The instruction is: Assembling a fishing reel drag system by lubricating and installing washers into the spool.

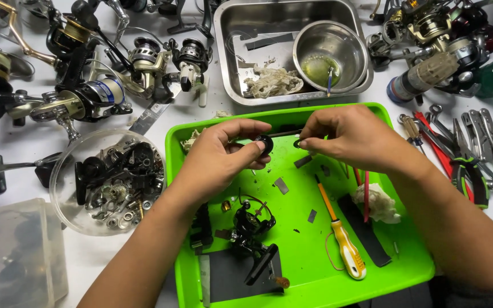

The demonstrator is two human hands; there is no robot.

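Hands meet over the bright green plastic tray [412,268] that sits on the white counter [95,259]. The left hand [223,151] has its fingers [252,126] pinched around a small black round part [266,144], held just above the tray's upper half. The right hand [352,136] grasps a small dark ring [297,144] at its fingertips, just beside the black part; a thin dark rod [283,134] runs between the two hands, though which hand holds it cannot be told.

Below the hands a dismantled black fishing reel body [249,225] lies in the tray, with a yellow and white screwdriver [340,236] to its right, a flat black strip [365,231] and a crumpled white rag [379,202] beyond that.

Left of the tray stands a clear round bowl of small dark reel parts [109,179], and a cloudy plastic box [15,256] sits near the lower left corner. Behind the tray a rectangular steel pan [229,51] holds a round steel bowl [331,54] with greenish liquid. Assembled fishing reels [87,94] crowd the upper left, and pliers and metal tools [469,154] lie to the right.
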